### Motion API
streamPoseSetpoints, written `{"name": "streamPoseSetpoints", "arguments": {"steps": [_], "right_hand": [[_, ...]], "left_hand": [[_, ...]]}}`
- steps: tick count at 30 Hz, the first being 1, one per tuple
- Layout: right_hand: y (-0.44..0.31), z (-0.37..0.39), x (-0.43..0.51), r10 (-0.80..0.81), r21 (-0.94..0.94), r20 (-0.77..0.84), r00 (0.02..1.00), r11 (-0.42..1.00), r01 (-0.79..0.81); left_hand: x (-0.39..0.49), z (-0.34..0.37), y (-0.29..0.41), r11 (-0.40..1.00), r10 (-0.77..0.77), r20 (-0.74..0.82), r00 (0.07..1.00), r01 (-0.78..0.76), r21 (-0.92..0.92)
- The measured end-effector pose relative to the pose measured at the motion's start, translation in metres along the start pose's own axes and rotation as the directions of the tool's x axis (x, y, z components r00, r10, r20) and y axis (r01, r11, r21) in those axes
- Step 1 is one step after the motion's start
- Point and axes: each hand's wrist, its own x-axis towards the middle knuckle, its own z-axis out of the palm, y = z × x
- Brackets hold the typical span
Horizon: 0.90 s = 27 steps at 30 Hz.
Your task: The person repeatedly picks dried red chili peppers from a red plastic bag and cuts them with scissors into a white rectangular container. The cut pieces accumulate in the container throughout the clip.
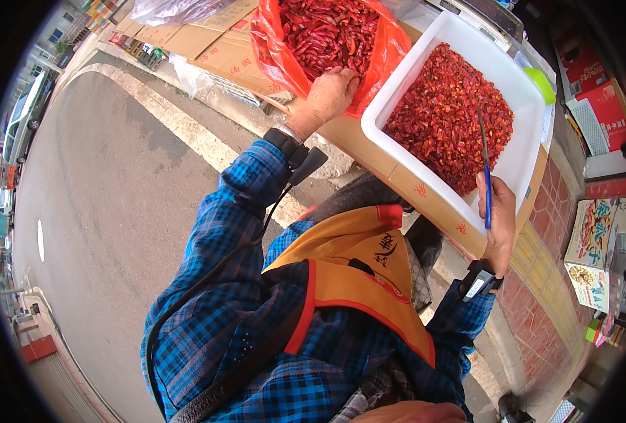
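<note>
My left hand [332, 94] reaches over the near rim of a red plastic bag [264, 39], its curled fingers at the whole dried red chilies [328, 29] inside. Whether the fingertips pinch a chili is hidden. In my right hand [500, 211] is a pair of scissors [486, 182] with blue handles. The blades look closed and point away over a white plastic tub [408, 158]. Cut pieces of dried red chili [450, 116] cover much of the tub's bottom. The bag stands directly left of the tub.
Flattened cardboard [376, 153] lies under the tub and bag. A bright green object [539, 85] sits by the tub's right side. Printed cartons [590, 248] stand farther right. A road [112, 211] with parked vehicles [25, 119] runs along the left.
</note>
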Motion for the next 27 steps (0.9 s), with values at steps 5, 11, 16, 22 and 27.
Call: {"name": "streamPoseSetpoints", "arguments": {"steps": [5, 11, 16, 22, 27], "right_hand": [[-0.001, 0.000, 0.002, 0.003, -0.043, 0.007, 1.000, 0.999, -0.003], [-0.006, 0.001, -0.004, 0.033, 0.003, -0.010, 0.999, 0.999, -0.033], [-0.009, 0.003, -0.006, 0.034, 0.038, 0.005, 0.999, 0.999, -0.034], [-0.009, 0.001, -0.005, 0.005, -0.069, -0.018, 1.000, 0.998, -0.007], [-0.011, 0.003, -0.006, -0.040, -0.016, -0.002, 0.999, 0.999, 0.040]], "left_hand": [[0.024, -0.001, 0.005, 0.943, -0.143, 0.178, 0.974, 0.079, 0.324], [0.052, 0.008, 0.004, 0.865, -0.196, 0.367, 0.909, -0.016, 0.502], [0.057, 0.009, -0.005, 0.901, -0.154, 0.277, 0.948, 0.020, 0.434], [0.055, -0.008, -0.022, 0.969, -0.193, 0.116, 0.974, 0.171, 0.177], [0.056, -0.021, -0.025, 0.782, -0.394, 0.161, 0.905, 0.423, -0.458]]}}
